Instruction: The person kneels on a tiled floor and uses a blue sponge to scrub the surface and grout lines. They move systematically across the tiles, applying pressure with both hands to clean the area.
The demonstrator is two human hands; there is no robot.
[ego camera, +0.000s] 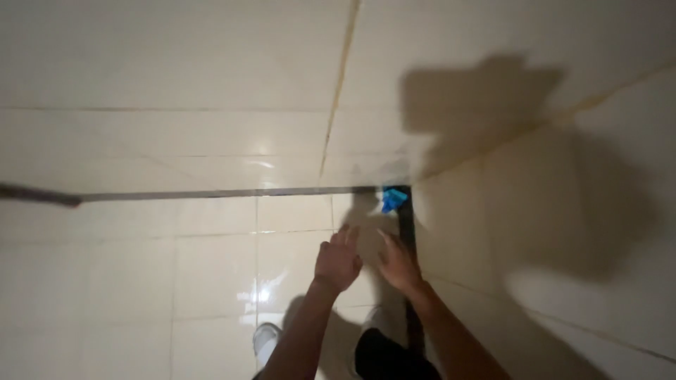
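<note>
Down at the corner where the tiled floor (211,274) met the two tiled walls (176,70), the head view showed a small blue object (393,199), blurred and too small to identify. It sat at the end of the dark seam (211,193) along the foot of the far wall, right where a second dark seam (407,232) ran back along the side wall. It lay beyond both hands, further into the corner, up and slightly to the right of them in the picture. No long axis could be made out.

Both hands were apart from it. The right hand (396,266) was the nearer, almost directly below the blue object and beside the side wall's seam, its fingers (386,239) stretched towards the corner and grasping nothing visible. The left hand (338,260) was just beside it, back of the hand up, fingers loosely curled; whether it held anything I cannot tell. Both forearms reached forward and converged from the bottom edge, above a white shoe (266,338) on the floor.
</note>
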